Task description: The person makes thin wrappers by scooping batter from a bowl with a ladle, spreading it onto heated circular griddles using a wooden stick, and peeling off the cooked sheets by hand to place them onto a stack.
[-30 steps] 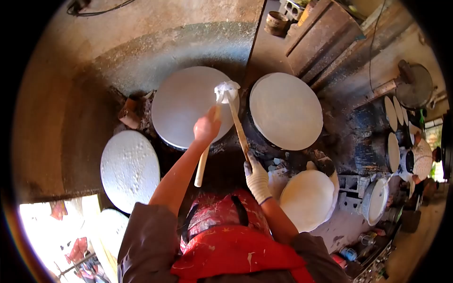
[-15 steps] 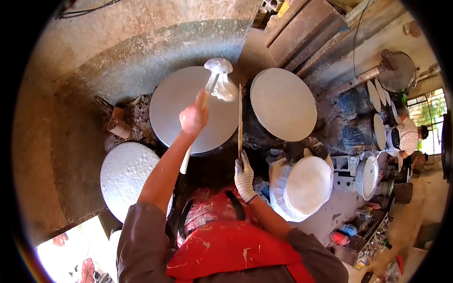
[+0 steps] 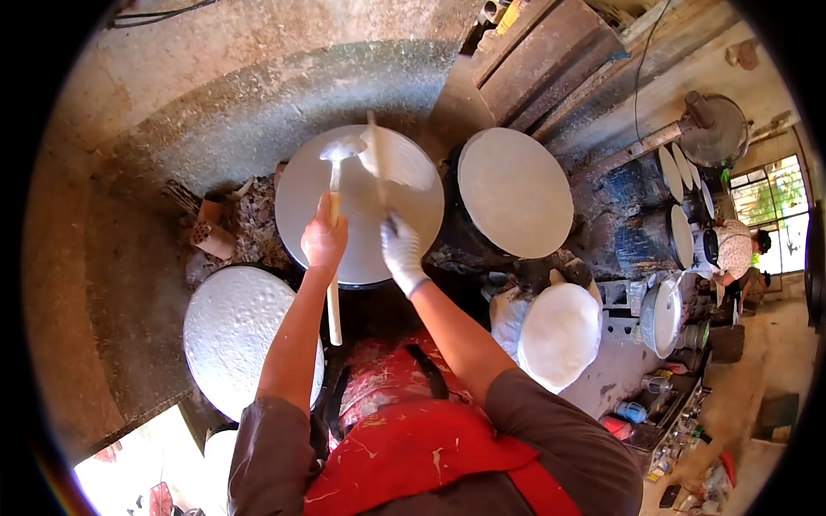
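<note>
My bare left hand grips the long handle of a ladle. The ladle's white-coated bowl hangs over a large round griddle. My right hand, in a whitish knit glove, is closed around a thin wooden stick, blurred by motion. That stick reaches out over the same griddle, to the right of the ladle. A patch of wet white batter lies on the far right part of this surface.
Another round griddle with a pale covering stands to the right. Near left, a round surface holds bubbly white batter. A basin of white batter sits near right. Farther right are drums, a cluttered low shelf and another person.
The batter hanging from the ladle now lies on the griddle. My left hand and the ladle moved left and a little nearer. My right hand brought the stick forward and left over the griddle.
</note>
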### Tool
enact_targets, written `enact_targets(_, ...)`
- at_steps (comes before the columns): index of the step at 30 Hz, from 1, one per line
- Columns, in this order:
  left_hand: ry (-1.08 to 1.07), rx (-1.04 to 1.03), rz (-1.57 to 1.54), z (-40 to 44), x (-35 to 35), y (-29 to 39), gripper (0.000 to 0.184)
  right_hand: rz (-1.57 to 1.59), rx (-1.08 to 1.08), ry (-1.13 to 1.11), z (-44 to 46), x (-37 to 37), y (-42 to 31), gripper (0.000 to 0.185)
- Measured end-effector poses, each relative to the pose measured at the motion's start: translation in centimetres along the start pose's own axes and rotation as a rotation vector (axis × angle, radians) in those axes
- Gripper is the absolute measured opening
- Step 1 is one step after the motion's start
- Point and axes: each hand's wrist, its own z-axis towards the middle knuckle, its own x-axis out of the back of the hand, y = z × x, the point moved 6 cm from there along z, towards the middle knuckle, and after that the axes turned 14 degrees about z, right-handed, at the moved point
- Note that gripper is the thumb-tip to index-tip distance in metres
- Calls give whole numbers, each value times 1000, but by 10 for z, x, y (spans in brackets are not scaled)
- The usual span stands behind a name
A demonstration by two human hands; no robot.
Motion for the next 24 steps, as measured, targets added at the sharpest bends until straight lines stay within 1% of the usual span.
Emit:
enact_targets(2,30,44,-7,-4,-1,-9,47,-24,22,118,-22,43,4,33)
enact_targets(3,32,48,-10,-4,0,-14,47,-141,81,167,-29,60,24,33)
enact_targets(4,44,39,-18,-5,3,-20,47,-116,120,170,-38,65,38,34)
enact_targets(5,55,27,-28,-7,4,-24,47,-269,30,164,-47,64,33,35)
enact_targets(7,44,37,-24,-9,3,-26,46,-220,60,92,-43,43,28,35)
enact_targets(8,45,48,-25,-10,4,-26,45,-223,145,52,-29,33,39,34)
enact_targets(9,48,60,-27,-12,5,-25,45,-167,75,11,-24,20,28,33)
enact_targets(11,81,46,-43,-15,7,-23,44,-95,64,-51,-13,-4,25,32)
enact_targets(12,115,35,-61,-17,9,-22,44,-92,64,-51,-11,-6,22,32)
enact_targets(14,121,39,-69,-18,8,-22,43,-138,103,-130,-8,-15,14,31)
enact_targets(15,124,46,-80,-18,9,-23,42,-39,103,-81,-10,-5,20,32)
enact_targets(17,115,70,-81,-21,11,-31,41,-208,161,111,-18,42,16,29)
enact_targets(19,95,100,-80,-25,12,-37,40,-130,190,224,-13,80,35,30)
enact_targets(20,76,112,-99,-25,13,-38,39,-131,82,171,-12,79,40,32)
enact_targets(21,62,126,-118,-24,13,-38,38,-158,173,113,-10,66,35,34)
enact_targets(22,94,116,-150,-25,14,-38,36,-117,108,33,-7,52,40,34)
enact_targets(24,94,117,-170,-27,11,-40,36,-31,12,-99,1,16,40,33)
